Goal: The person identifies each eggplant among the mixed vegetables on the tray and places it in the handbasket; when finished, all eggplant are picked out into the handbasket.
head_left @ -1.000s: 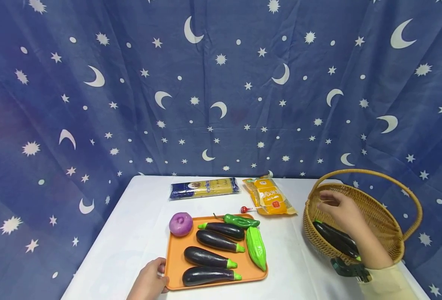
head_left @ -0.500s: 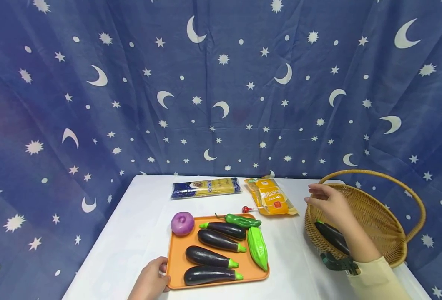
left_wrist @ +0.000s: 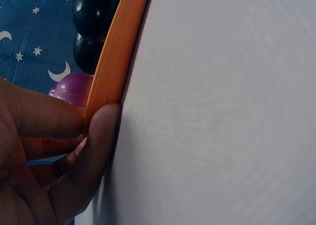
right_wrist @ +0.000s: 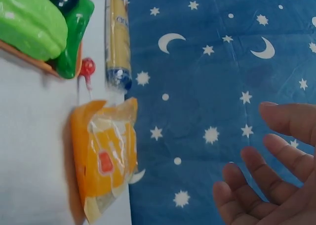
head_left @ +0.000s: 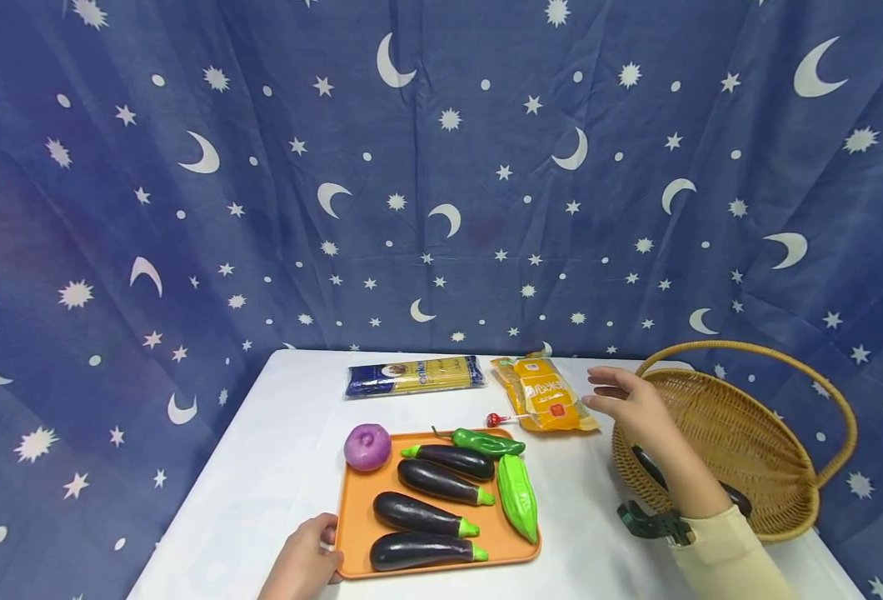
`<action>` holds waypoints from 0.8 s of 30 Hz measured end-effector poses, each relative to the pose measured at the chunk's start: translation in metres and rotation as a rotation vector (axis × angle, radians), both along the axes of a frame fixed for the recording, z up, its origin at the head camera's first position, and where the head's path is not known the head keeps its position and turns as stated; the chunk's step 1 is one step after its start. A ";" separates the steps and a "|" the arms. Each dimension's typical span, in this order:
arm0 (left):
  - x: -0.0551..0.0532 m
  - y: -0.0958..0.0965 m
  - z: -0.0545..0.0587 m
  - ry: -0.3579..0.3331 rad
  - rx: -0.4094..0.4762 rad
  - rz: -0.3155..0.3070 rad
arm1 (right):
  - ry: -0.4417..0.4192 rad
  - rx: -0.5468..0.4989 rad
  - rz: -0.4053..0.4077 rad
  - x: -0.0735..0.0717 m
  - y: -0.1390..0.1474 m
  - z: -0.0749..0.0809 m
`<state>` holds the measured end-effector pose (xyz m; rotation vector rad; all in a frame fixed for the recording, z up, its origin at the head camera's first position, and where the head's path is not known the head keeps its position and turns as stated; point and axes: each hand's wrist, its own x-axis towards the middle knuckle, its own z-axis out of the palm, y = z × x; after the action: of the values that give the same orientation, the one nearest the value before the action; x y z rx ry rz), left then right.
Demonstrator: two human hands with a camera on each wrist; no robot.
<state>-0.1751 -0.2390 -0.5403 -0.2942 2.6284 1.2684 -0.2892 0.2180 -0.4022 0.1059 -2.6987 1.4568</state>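
My left hand (head_left: 305, 557) pinches the near left edge of an orange tray (head_left: 353, 533), thumb and fingers on either side of the rim in the left wrist view. On the tray lie several eggplants (head_left: 421, 550), a purple onion (head_left: 367, 447) at the far left corner, a dark green pepper (head_left: 486, 442) along the far edge and a light green bitter melon (head_left: 516, 498) at the right. My right hand (head_left: 640, 412) is in the air with fingers loosely spread, holding nothing, between the yellow package (head_left: 546, 393) and the wicker basket (head_left: 756, 442). Its forearm partly hides dark eggplants (head_left: 737, 500) inside the basket.
A pasta packet (head_left: 415, 377) lies at the back of the white table (head_left: 261, 483). A red lollipop (head_left: 494, 420) lies between the tray and the yellow package. The basket's tall handle (head_left: 824, 387) arches over its right side. A blue curtain (head_left: 441, 208) hangs behind.
My right hand has moved left, out from over the basket toward the yellow package. The left hand keeps its hold on the tray. The whole head view has shifted slightly.
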 end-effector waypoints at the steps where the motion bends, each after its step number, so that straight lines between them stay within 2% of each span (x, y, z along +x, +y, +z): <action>1: 0.000 0.000 0.000 -0.002 0.003 0.002 | 0.002 -0.005 0.004 -0.001 -0.003 -0.001; 10: 0.000 -0.001 0.000 -0.012 0.005 -0.004 | -0.046 -0.051 -0.001 -0.010 -0.027 -0.006; 24: 0.002 -0.003 0.000 0.040 0.018 -0.030 | -0.014 -0.104 0.065 -0.017 -0.053 -0.011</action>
<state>-0.1728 -0.2420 -0.5407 -0.2275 2.6426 1.3005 -0.3061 0.1648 -0.4130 0.1799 -2.6478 1.6178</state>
